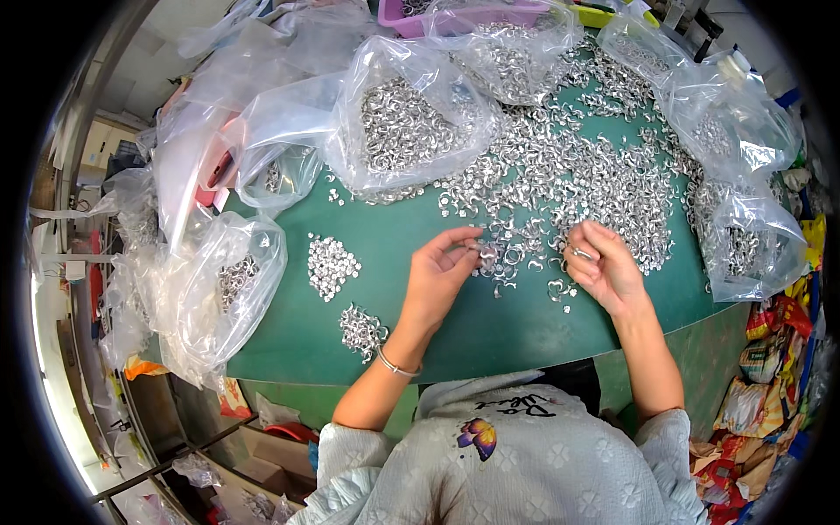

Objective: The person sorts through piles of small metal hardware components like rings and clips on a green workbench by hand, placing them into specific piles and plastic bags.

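"Silver metal pieces (626, 188): where lying?"

"Loose, they are covering the green tabletop (490, 337) ahead of both hands; two separate heaps are sitting at left, one of compact pieces (333, 267), one of curved pieces (361, 331)."

"Left hand (442, 271)?"

"Thumb and index finger are pinching a small piece (473, 248) beside the spread."

"Right hand (606, 269)?"

"Fingers are curling inward, thumb and index pressing together; a shiny piece (581, 254) is showing among them."

"Containers?"

"Clear plastic bags (398, 61), several, are holding more pieces around the tabletop; a lilac tub (411, 24) is standing at the far edge."
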